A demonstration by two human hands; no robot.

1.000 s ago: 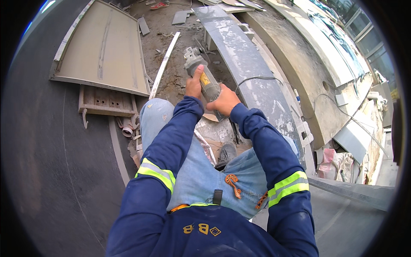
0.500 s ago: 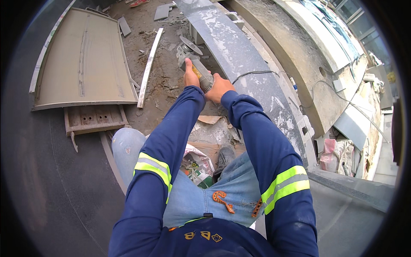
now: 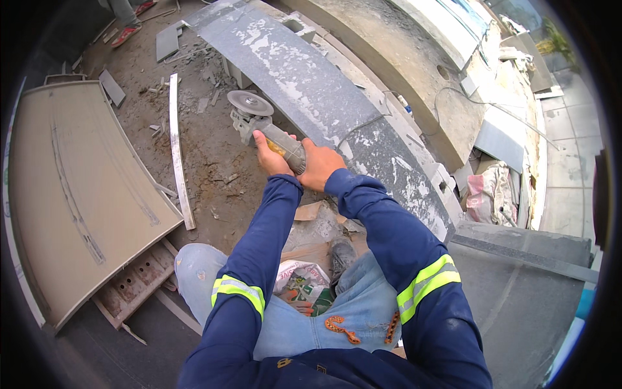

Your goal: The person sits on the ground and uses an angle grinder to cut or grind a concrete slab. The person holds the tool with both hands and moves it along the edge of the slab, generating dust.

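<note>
An angle grinder [image 3: 285, 144] is held out in front of me in both hands, above the dirt ground. My left hand [image 3: 271, 155] wraps the left side of its body, thumb up near the yellow patch. My right hand [image 3: 321, 165] grips the rear end from the right. The round cutting disc [image 3: 250, 102] sits at the far left end, tilted face up, touching nothing. Right of the grinder lies a long grey slab [image 3: 295, 78] with white flaking patches. A black cord [image 3: 363, 128] crosses that slab.
A large beige panel [image 3: 84, 188] stands on the left over a perforated block [image 3: 137, 282]. A white strip [image 3: 176, 149] lies on the dirt. Concrete ledges [image 3: 389, 78] run along the right. Between my legs is a printed sack [image 3: 301, 275]. At the far left, another person's foot [image 3: 126, 35] shows.
The view has swung to the right, and the beige panel now sits lower at the left. Both hands still grip the grinder. A person's legs have appeared at the far left.
</note>
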